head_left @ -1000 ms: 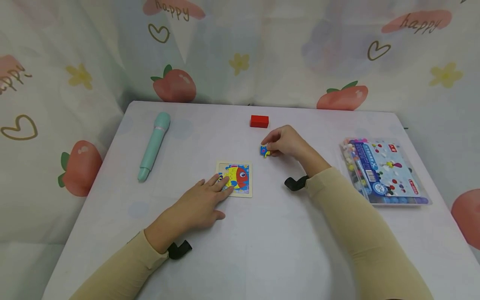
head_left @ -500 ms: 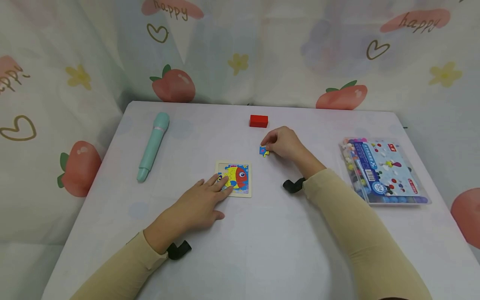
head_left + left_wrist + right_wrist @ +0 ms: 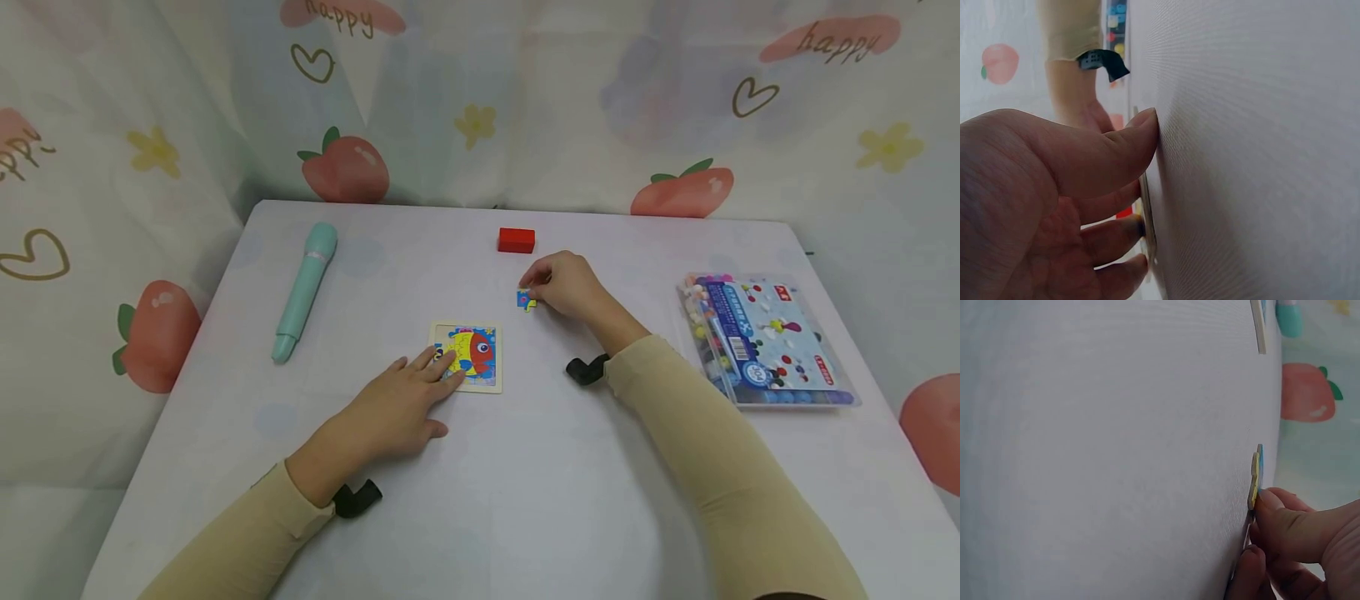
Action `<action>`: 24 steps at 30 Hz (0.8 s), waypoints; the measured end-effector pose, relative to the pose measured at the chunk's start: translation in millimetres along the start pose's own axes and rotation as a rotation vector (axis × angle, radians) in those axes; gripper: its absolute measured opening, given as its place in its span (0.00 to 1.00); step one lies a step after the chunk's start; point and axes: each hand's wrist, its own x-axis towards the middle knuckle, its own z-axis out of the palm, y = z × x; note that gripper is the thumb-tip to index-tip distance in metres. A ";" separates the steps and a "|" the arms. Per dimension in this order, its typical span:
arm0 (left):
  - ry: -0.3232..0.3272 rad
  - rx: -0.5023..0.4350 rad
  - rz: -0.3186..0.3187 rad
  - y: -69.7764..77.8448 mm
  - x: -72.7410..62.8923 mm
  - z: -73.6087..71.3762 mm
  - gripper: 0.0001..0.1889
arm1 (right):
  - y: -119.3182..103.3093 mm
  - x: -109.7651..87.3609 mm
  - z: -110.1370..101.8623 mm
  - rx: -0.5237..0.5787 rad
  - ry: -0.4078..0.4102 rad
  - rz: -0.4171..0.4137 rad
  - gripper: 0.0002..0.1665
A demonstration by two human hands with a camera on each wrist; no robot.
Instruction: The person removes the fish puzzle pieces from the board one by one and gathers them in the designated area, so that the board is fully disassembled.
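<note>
Fingers spread, my left hand (image 3: 397,408) rests on the lower left part of a small wooden jigsaw puzzle (image 3: 486,385) with a red and yellow fish picture. Beyond the puzzle and to its right, my right hand (image 3: 567,285) pinches a small blue and yellow puzzle piece (image 3: 522,298). In the right wrist view the piece (image 3: 1254,481) shows edge-on beside the thumb, close to the tabletop. The left wrist view shows the left thumb (image 3: 1141,128) near the table and the other fingers on the puzzle's thin edge. Those fingers hide part of the picture.
A red block (image 3: 517,241) lies near the far edge of the white table (image 3: 480,517). To the left is a mint-green microphone-shaped object (image 3: 303,296). A clear plastic case (image 3: 772,342) of colourful beads or balls lies at the right. Patterned cloth (image 3: 555,100) hangs behind.
The right hand has shifted very slightly left with the puzzle piece in its fingers. The left hand stays on the puzzle, and the view has moved a little.
</note>
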 end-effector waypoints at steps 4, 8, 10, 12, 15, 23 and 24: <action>0.006 0.000 0.003 0.0 -0.6 -0.4 0.42 | -0.2 0.2 0.8 -0.018 0.009 -0.015 0.12; 0.003 -0.002 -0.002 0.3 -0.4 0.0 0.42 | -4.5 -1.5 -0.5 -0.026 0.006 -0.017 0.14; -0.001 -0.003 -0.005 0.5 -0.2 0.2 0.42 | -10.9 -3.9 -1.2 -0.028 -0.002 -0.023 0.15; -0.003 0.004 -0.008 0.9 0.0 -0.1 0.42 | -20.0 -7.2 0.0 -0.034 -0.023 -0.041 0.16; -0.002 0.015 -0.013 0.9 0.3 -0.6 0.43 | -36.2 -12.9 6.4 -0.053 -0.081 -0.103 0.18; -0.006 0.009 0.010 -0.7 0.0 -2.0 0.42 | -66.0 -30.0 38.9 -0.033 -0.238 -0.231 0.20; -0.007 0.005 0.014 -1.0 -0.1 -1.9 0.41 | -68.2 -31.5 42.2 -0.028 -0.245 -0.235 0.20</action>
